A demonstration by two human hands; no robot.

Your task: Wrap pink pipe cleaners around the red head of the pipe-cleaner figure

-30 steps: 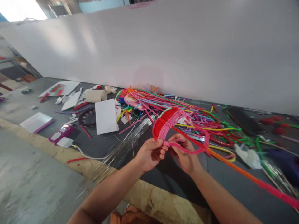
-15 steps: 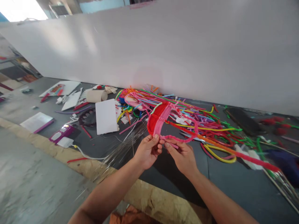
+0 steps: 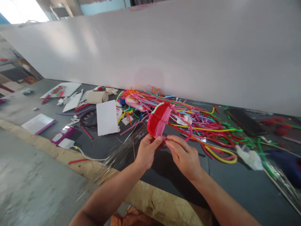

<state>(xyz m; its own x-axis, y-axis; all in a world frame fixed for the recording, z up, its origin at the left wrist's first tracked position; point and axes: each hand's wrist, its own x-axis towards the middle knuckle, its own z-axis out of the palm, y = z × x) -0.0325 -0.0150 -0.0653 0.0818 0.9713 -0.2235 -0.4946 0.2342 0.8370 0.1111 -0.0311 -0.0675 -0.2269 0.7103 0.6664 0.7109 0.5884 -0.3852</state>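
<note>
Red and pink, the fuzzy piece (image 3: pixel 158 121) is up in front of the person, over the dark surface (image 3: pixel 230 191). The left grip (image 3: pixel 147 153) is clamped on its lower edge, thumb pressed against bent fingers. The right grip (image 3: pixel 185 157) pinches the pink rim just beside it, thumb and fingertips together. A pale green strip borders the piece's upper left side, and a thin pink loop bows out to its right.

Beyond it, a pile (image 3: pixel 150 97) of coloured stems spreads toward the right. Near the left grip, shiny strands (image 3: pixel 127 147) lie in a loose bundle. Farther left are a white card (image 3: pixel 106 117), a dark ring (image 3: pixel 86 121), a brown tube (image 3: pixel 95 97) and a purple device (image 3: pixel 62 134) with a white plug (image 3: pixel 66 143) beside it. To the right lie a yellow loop (image 3: pixel 222 159), a crumpled tissue (image 3: pixel 251 157) and a black phone (image 3: pixel 245 121). A pale board (image 3: pixel 150 47) stands along the back.
</note>
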